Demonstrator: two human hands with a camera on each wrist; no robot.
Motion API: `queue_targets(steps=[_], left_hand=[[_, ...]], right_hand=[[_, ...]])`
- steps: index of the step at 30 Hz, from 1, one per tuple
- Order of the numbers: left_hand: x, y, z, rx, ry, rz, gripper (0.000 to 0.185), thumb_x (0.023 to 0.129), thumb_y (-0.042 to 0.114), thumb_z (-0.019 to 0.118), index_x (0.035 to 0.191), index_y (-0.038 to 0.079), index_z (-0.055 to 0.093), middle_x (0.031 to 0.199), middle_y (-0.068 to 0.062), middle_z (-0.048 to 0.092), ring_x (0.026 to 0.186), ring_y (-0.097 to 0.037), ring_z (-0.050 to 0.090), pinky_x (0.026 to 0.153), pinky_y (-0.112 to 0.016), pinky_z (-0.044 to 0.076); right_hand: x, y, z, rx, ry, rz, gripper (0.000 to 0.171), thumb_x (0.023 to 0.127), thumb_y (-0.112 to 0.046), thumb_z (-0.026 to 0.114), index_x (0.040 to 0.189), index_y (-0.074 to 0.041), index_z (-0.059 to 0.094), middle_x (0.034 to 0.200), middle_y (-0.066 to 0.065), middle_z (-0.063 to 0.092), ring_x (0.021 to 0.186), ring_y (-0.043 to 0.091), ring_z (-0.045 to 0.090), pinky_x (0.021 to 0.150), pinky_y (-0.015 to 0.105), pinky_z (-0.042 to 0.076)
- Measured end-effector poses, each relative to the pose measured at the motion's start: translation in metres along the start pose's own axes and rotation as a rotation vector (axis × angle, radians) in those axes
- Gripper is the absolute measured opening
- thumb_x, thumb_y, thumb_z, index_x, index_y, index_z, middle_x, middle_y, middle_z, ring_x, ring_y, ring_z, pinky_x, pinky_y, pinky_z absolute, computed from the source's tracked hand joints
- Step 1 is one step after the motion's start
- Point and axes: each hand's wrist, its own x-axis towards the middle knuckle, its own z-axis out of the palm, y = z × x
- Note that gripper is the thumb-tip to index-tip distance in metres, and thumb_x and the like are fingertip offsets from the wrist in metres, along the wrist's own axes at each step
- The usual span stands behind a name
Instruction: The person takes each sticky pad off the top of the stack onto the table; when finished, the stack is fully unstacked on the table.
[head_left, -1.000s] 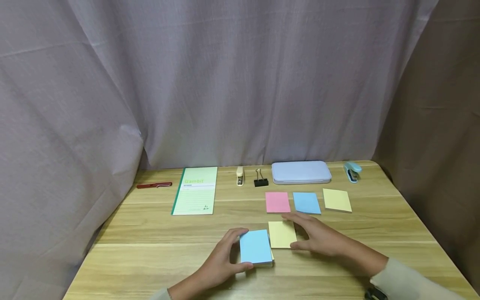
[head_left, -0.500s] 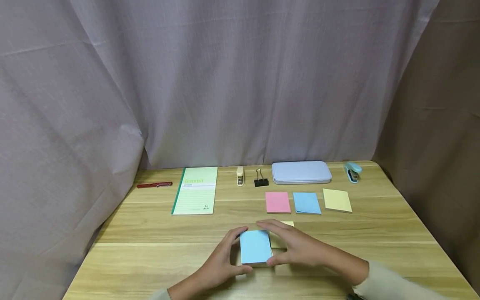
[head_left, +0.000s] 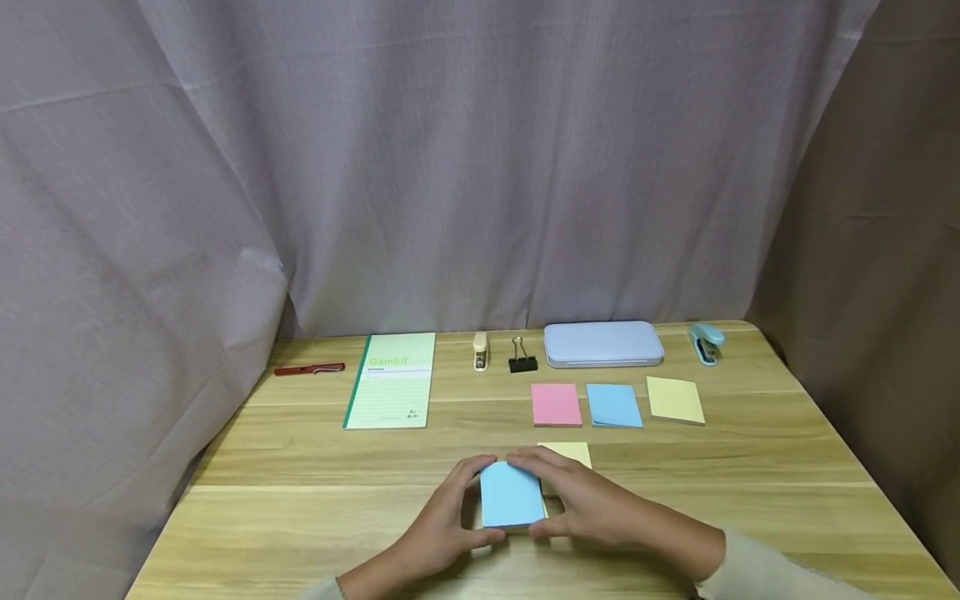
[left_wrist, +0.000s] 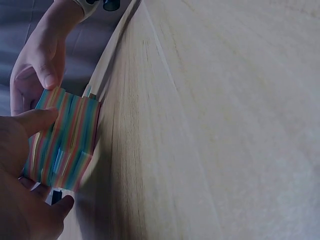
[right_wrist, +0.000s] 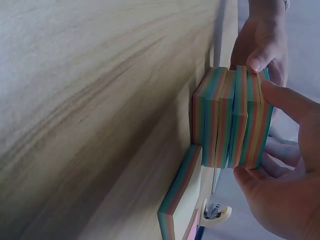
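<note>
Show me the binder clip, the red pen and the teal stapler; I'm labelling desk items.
binder clip (head_left: 522, 363), head view, black body.
red pen (head_left: 308, 369), head view, mid barrel.
teal stapler (head_left: 705, 340), head view, top.

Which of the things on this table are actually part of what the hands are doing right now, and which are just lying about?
In hand:
left hand
right hand
sticky note stack, gripped from both sides
yellow pad, beside the right hand

Lying about:
pink pad
blue pad
far yellow pad
notebook
pen
binder clip
tin case
blue stapler

bare hands (head_left: 450, 521), pale beige sleeves (head_left: 772, 571) — long
</note>
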Motion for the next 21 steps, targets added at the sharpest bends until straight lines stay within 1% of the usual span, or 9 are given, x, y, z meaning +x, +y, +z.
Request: queue_targets(steps=[5, 8, 12, 16, 18, 21], left_hand=[[-0.001, 0.000, -0.001, 0.007, -0.002, 0.003, 0.090, 0.082, 0.027, 0.089, 0.156, 0.017, 0.037, 0.153, 0.006, 0.044, 0.143, -0.020, 0.042, 0.121, -0.045, 0.034], [-0.001, 0.001, -0.001, -0.001, -0.006, 0.008, 0.094, 0.081, 0.025, 0.090, 0.157, 0.016, 0.035, 0.155, 0.003, 0.043, 0.145, -0.022, 0.041, 0.121, -0.046, 0.034], [-0.001, 0.002, -0.001, -0.002, -0.010, 0.006, 0.099, 0.079, 0.025, 0.091, 0.159, 0.015, 0.033, 0.157, 0.001, 0.041, 0.145, -0.023, 0.040, 0.120, -0.049, 0.034], [-0.002, 0.002, 0.000, 0.020, 0.004, 0.005, 0.098, 0.080, 0.026, 0.090, 0.159, 0.014, 0.034, 0.157, 0.002, 0.041, 0.145, -0.024, 0.041, 0.119, -0.052, 0.034], [-0.002, 0.002, 0.000, 0.031, 0.014, 0.009, 0.096, 0.081, 0.026, 0.090, 0.158, 0.014, 0.035, 0.157, 0.002, 0.041, 0.145, -0.024, 0.041, 0.119, -0.053, 0.035], [-0.002, 0.002, 0.001, 0.049, 0.028, 0.017, 0.093, 0.082, 0.026, 0.089, 0.158, 0.014, 0.037, 0.158, 0.001, 0.042, 0.145, -0.025, 0.041, 0.119, -0.054, 0.035]], right_hand=[[0.000, -0.001, 0.000, 0.002, 0.005, 0.010, 0.080, 0.090, -0.033, 0.082, 0.157, -0.019, 0.042, 0.156, -0.007, 0.043, 0.139, 0.018, 0.047, 0.112, 0.043, 0.046], [-0.002, 0.001, -0.002, -0.003, 0.015, 0.003, 0.078, 0.090, -0.032, 0.082, 0.157, -0.021, 0.042, 0.154, -0.010, 0.044, 0.136, 0.016, 0.049, 0.110, 0.041, 0.048], [-0.007, 0.005, -0.007, 0.001, 0.034, -0.018, 0.079, 0.089, -0.026, 0.083, 0.156, -0.023, 0.043, 0.151, -0.009, 0.046, 0.131, 0.016, 0.053, 0.106, 0.040, 0.051], [-0.017, 0.011, -0.015, -0.005, 0.055, 0.018, 0.079, 0.088, -0.029, 0.084, 0.155, -0.028, 0.043, 0.151, -0.009, 0.047, 0.132, 0.019, 0.052, 0.106, 0.044, 0.050], [-0.024, 0.015, -0.020, -0.010, 0.074, 0.035, 0.079, 0.088, -0.029, 0.084, 0.155, -0.028, 0.044, 0.151, -0.009, 0.047, 0.134, 0.020, 0.051, 0.108, 0.047, 0.049], [-0.035, 0.023, -0.029, -0.021, 0.120, 0.039, 0.079, 0.086, -0.026, 0.086, 0.154, -0.026, 0.045, 0.151, -0.007, 0.048, 0.136, 0.022, 0.049, 0.110, 0.043, 0.048]])
